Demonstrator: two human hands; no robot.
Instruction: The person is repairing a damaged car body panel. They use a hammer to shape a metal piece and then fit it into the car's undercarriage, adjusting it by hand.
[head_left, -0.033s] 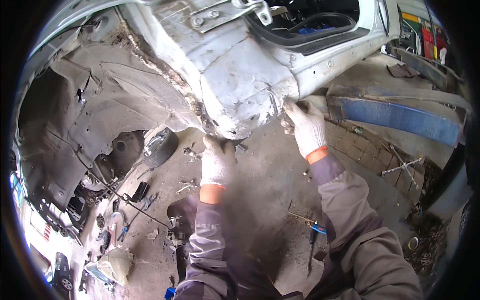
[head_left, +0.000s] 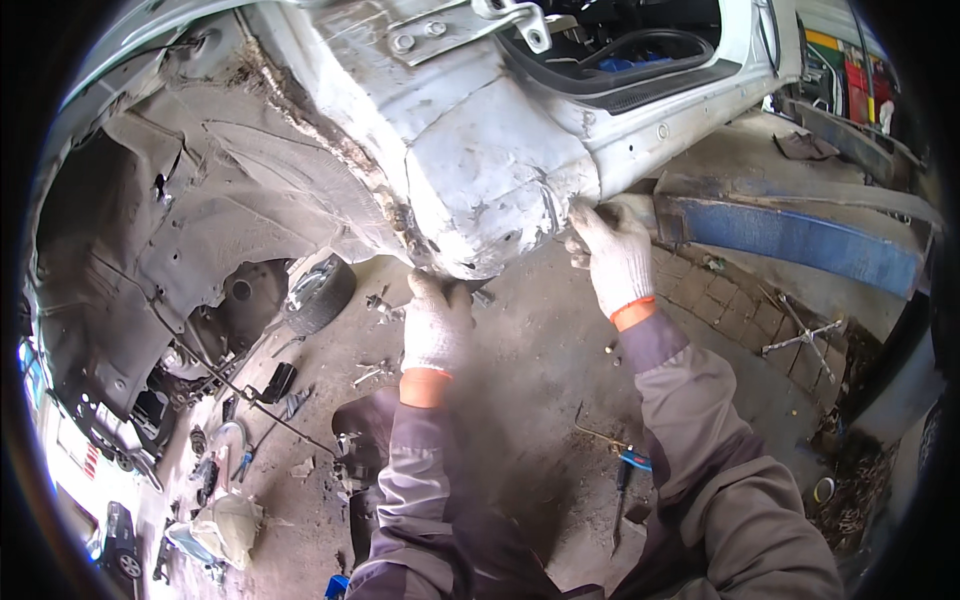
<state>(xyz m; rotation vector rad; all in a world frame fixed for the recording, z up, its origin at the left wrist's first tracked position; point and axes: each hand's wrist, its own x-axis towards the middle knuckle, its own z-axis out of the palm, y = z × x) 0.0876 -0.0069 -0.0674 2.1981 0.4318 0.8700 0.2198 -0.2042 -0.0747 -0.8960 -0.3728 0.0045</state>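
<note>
The scuffed white sill end (head_left: 500, 200) of a car body hangs in front of me, its paint scratched and flaking near the lower edge. My left hand (head_left: 438, 325), in a white knit glove with an orange cuff, is closed at its bottom corner, thumb up against the metal. The fingertips there are partly hidden. My right hand (head_left: 615, 255), gloved alike, pinches the sill's lower edge farther right with its fingers curled. Between the hands, a rusty seam (head_left: 340, 150) runs down to the left corner, beside the bare wheel arch (head_left: 250, 180).
A blue lift arm (head_left: 800, 235) reaches under the car at right. On the floor lie a wheel (head_left: 322, 297), a four-way wheel wrench (head_left: 805, 337), a blue-handled torch-like tool (head_left: 632, 458) and several loose parts at left. A door opening (head_left: 640, 50) is above.
Both hands keep their places on the sill. The whole view has shifted only very slightly.
</note>
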